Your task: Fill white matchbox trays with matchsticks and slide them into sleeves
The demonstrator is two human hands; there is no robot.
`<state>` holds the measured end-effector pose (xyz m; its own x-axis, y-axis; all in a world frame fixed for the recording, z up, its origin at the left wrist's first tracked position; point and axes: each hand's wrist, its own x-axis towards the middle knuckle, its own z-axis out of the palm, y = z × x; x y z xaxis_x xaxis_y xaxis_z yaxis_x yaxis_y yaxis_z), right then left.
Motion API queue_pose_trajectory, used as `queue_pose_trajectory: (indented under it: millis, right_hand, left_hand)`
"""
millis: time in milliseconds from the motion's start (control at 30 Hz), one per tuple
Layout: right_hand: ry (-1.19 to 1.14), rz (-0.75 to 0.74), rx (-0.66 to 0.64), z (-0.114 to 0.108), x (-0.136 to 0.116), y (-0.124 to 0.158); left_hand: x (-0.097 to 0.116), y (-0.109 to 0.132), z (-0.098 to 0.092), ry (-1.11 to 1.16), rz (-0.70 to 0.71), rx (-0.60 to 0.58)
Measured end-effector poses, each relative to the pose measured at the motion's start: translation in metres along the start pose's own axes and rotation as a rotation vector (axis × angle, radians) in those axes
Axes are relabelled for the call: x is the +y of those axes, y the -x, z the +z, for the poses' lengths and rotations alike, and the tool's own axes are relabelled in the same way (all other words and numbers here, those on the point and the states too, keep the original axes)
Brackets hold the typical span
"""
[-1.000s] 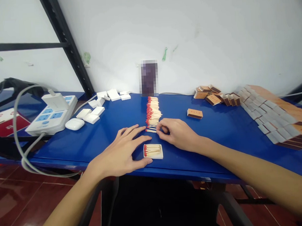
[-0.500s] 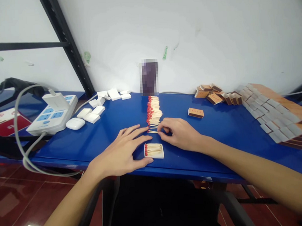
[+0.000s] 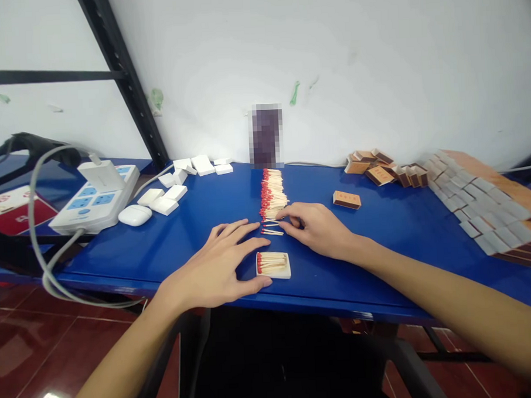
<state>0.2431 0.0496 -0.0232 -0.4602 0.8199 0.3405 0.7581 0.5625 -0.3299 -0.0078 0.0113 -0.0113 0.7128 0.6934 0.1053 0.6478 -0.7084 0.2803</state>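
A column of red-headed wooden matches (image 3: 273, 190) runs from the wall side toward me, heads to the left. A couple of loose matches (image 3: 272, 233) lie apart at its near end. My right hand (image 3: 319, 227) is there, thumb and forefinger pinched on the pale end of a match (image 3: 270, 224). My left hand (image 3: 222, 265) lies open with spread fingers; its fingertips are close to the match heads. Its thumb is at the near left corner of a small white matchbox tray (image 3: 284, 274), which holds several matches.
An orange matchbox sleeve (image 3: 347, 199) lies to the right. Behind it are several more sleeves (image 3: 379, 174) and a large stack of matchboxes (image 3: 489, 201). On the left are white trays (image 3: 164, 204), a white earbud case (image 3: 135, 215) and a power strip (image 3: 93, 200) with cables.
My right hand has moved slightly away from me along the matches, from the nearest loose ones to one farther up. The left hand stays in place; the view has shifted slightly.
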Motion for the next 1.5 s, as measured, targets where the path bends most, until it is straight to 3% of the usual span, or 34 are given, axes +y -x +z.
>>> queue_pose_trajectory:
  millis: [867, 1100, 1500]
  right_hand:
    - [-0.127, -0.051, -0.02, -0.0028, -0.0063, 0.003]
    - [-0.124, -0.005, 0.052, -0.0018, -0.0042, -0.0003]
    - [-0.09, 0.035, 0.038, 0.0002, -0.0036, -0.0064]
  left_hand:
    - [0.0, 0.001, -0.0004, 0.041, -0.006, -0.002]
    - [0.0004, 0.0011, -0.0012, 0.027, -0.007, -0.005]
    - [-0.0002, 0.0011, -0.0005, 0.061, 0.003, 0.016]
